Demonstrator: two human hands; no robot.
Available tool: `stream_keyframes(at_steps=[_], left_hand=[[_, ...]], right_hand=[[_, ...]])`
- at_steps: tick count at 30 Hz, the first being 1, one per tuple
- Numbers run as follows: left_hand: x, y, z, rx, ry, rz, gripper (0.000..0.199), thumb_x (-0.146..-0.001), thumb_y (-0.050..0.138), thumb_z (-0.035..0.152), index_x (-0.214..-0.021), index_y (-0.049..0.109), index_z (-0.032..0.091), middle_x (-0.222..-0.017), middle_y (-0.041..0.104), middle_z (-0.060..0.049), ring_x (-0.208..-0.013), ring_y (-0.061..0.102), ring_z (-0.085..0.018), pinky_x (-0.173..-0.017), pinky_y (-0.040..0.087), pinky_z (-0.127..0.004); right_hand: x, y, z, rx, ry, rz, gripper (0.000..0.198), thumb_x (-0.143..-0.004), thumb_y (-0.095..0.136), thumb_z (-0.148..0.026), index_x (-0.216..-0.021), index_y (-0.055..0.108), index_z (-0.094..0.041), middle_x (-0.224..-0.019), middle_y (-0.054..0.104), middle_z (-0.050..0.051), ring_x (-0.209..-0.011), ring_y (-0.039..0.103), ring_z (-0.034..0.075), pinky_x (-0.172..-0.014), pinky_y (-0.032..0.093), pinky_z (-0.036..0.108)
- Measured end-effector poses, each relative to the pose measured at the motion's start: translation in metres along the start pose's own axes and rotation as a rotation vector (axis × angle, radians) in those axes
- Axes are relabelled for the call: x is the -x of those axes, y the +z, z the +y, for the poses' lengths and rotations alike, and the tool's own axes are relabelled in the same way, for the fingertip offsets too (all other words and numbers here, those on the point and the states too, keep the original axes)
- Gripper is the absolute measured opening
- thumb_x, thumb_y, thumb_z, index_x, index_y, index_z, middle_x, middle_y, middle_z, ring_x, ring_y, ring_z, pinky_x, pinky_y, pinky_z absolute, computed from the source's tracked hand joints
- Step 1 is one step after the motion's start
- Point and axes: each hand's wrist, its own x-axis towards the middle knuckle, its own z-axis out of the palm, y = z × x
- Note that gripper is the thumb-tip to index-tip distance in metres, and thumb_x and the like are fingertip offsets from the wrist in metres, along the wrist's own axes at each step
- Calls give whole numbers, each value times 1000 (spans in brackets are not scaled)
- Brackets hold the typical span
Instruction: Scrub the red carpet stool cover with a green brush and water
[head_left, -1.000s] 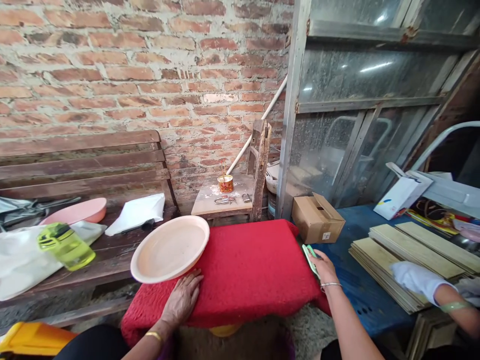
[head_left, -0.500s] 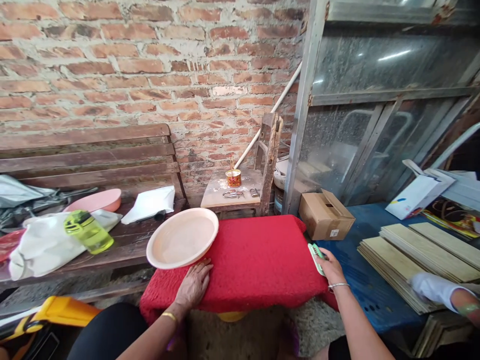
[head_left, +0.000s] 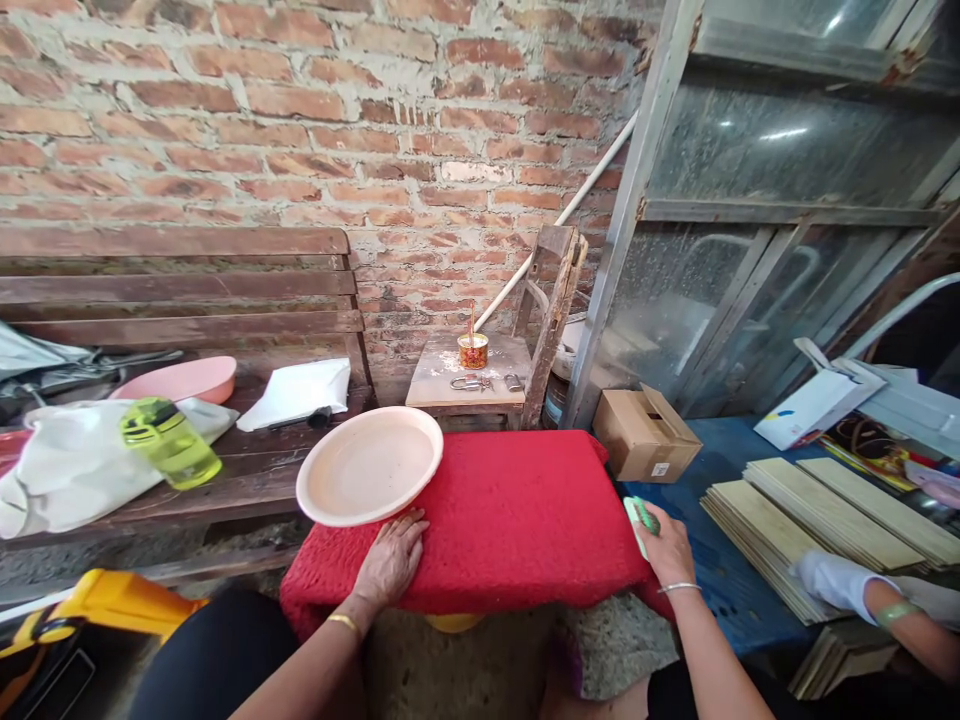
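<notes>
A red cloth (head_left: 517,520) covers a low table in front of me. My left hand (head_left: 394,558) lies flat on its left part, fingers stretched out just below a pale pink basin (head_left: 371,468). The basin rests on the cloth's far left corner. At the cloth's right edge my right hand (head_left: 666,548) is closed around a light green scrub brush (head_left: 636,528). Its pale green back shows on the left, and darker green is visible near my fingers. The rest of the brush is hidden by my hand.
A wooden bench (head_left: 262,460) on the left holds a yellow-green bottle (head_left: 176,445) and a pink tub (head_left: 180,380). A cardboard box (head_left: 645,435) and stacked thin boards (head_left: 780,530) are on the right, where another person's gloved hand (head_left: 832,580) touches the boards.
The view has tilted slightly. My right hand, still holding the brush, has turned a little at the cloth's right edge. My left hand stays flat beside the basin.
</notes>
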Motion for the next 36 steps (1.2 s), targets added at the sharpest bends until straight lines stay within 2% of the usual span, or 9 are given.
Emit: stream_keyframes(at_steps=[4, 11, 15, 17, 21, 25, 30, 33, 36], left_hand=[[0, 0, 3, 14, -7, 4, 37, -93, 41, 19, -117, 68, 20, -133, 63, -9, -126, 57, -23, -109, 43, -44], [-3, -8, 12, 33, -22, -23, 36, -93, 42, 16, -117, 68, 17, -134, 62, -11, -126, 56, -24, -110, 41, -44], [-3, -16, 20, 51, -42, -40, 34, -92, 45, 15, -119, 67, 18, -136, 61, -11, -128, 54, -24, -110, 41, -45], [-3, -17, 22, 58, -49, -47, 34, -91, 47, 13, -119, 66, 17, -136, 60, -11, -128, 54, -25, -111, 40, -45], [-3, -19, 25, 62, -49, -54, 35, -91, 48, 12, -120, 66, 16, -137, 59, -13, -129, 52, -26, -111, 39, -46], [-3, -21, 27, 100, -48, -57, 35, -91, 48, 12, -120, 65, 16, -136, 59, -13, -129, 52, -27, -111, 38, -46], [-6, -32, 28, 237, -81, -41, 36, -89, 47, 7, -117, 66, 18, -130, 62, -10, -125, 53, -23, -112, 38, -41], [-9, -47, 26, 301, -90, -93, 35, -88, 45, 5, -110, 68, 19, -118, 66, -8, -118, 57, -21, -109, 41, -37], [-10, -63, 21, 273, -51, -206, 31, -89, 44, 8, -105, 69, 19, -107, 68, -8, -111, 60, -22, -104, 44, -38]], right_hand=[[3, -15, 4, 15, 73, 43, 56, -72, 51, -54, -111, 69, -18, -88, 63, 12, -92, 59, 30, -83, 49, 47], [27, -8, -11, -62, -70, -22, 62, -67, 53, -64, -108, 70, -21, -97, 65, 10, -95, 58, 26, -89, 48, 40], [19, -17, -10, -4, 8, 29, 70, -67, 46, -67, -110, 69, -17, -86, 62, 14, -100, 53, 35, -89, 46, 53], [15, -17, -15, 14, 17, 64, 72, -69, 46, -69, -113, 68, -17, -88, 61, 15, -102, 52, 36, -88, 46, 53], [41, 4, -51, -81, -197, 37, 72, -74, 46, -73, -115, 66, -17, -101, 60, 14, -104, 55, 32, -91, 47, 48], [110, 41, -120, -178, -490, -110, 53, -86, 48, -63, -116, 64, -23, -107, 58, 10, -100, 59, 25, -91, 49, 43], [199, 81, -206, -116, -795, -292, 32, -94, 49, -40, -121, 62, -30, -117, 59, 7, -104, 60, 22, -90, 51, 38], [218, 91, -220, -10, -879, -352, 36, -92, 48, -31, -126, 59, -33, -122, 59, 7, -106, 60, 24, -90, 50, 41], [200, 82, -200, 108, -830, -326, 38, -92, 46, -35, -127, 59, -33, -122, 58, 8, -106, 59, 26, -90, 50, 43]])
